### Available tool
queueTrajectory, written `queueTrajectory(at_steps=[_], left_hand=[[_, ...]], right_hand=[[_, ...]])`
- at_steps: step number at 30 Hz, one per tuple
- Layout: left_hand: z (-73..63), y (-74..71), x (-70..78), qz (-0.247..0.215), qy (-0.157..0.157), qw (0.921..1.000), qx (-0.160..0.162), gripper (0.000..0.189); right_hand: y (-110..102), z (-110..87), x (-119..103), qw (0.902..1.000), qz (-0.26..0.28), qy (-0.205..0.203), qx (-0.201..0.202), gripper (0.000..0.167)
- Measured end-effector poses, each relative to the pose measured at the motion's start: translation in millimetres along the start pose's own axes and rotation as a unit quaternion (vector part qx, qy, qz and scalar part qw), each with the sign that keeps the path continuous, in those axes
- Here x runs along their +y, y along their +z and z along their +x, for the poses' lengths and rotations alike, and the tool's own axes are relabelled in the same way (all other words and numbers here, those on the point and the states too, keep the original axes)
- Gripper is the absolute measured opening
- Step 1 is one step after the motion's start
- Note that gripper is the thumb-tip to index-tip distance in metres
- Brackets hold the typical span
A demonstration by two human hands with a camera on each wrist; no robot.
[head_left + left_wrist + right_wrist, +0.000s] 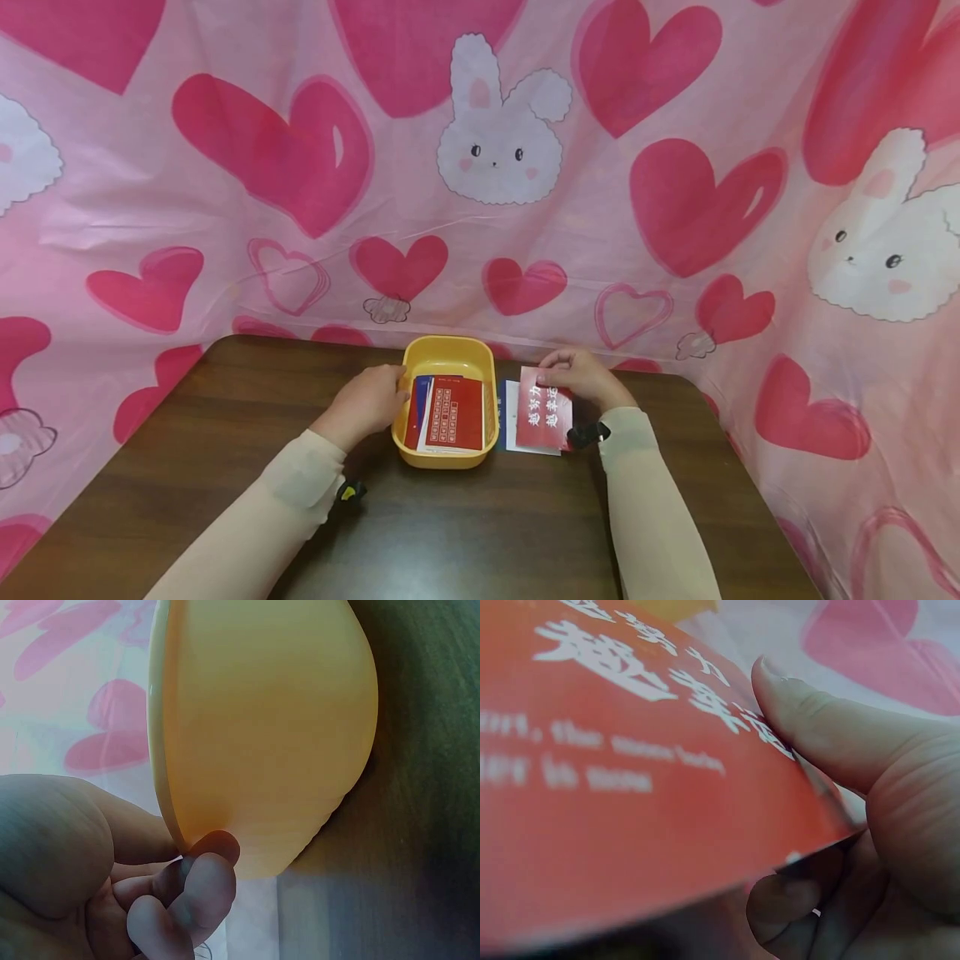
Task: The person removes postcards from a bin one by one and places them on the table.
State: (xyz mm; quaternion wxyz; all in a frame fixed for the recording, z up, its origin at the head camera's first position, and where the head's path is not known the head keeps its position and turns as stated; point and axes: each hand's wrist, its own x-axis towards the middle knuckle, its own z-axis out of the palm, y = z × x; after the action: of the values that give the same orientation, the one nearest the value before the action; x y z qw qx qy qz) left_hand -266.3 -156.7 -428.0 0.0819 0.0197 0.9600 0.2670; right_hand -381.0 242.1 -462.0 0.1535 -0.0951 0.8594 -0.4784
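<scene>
Yellow tray (pixel 444 461): looks like smooth, glossy plastic | tabletop (pixel 465 533) under tray: shows wood grain, faint sheen | red card (pixel 544 410) right of tray: looks papery, smooth

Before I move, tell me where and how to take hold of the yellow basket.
Pinch the left rim of the yellow basket, coming from the left, as the left hand does: likely best, since the rim is thin and raised around the cards inside, while a white card lies close to the right side.

head: tabletop (pixel 442 533) glare | wrist views: dimmer | right wrist: card (pixel 667 840) partly blurred
</scene>
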Motion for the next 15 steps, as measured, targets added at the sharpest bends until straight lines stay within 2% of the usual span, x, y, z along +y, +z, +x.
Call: queueTrajectory(at_steps=[9, 15], left_hand=[[-0.2, 0.5, -2.8, -0.013, -0.011, 0.9999, -0.003, 0.066], [0.8, 1.2, -4.1, -0.012, -0.006, 0.9999, -0.001, 0.066]], right_hand=[[16.5, 12.0, 7.4, 0.9991, -0.039, -0.012, -0.01, 0.029], [20.7, 13.2, 7.1, 0.9974, -0.071, -0.014, 0.006, 0.025]])
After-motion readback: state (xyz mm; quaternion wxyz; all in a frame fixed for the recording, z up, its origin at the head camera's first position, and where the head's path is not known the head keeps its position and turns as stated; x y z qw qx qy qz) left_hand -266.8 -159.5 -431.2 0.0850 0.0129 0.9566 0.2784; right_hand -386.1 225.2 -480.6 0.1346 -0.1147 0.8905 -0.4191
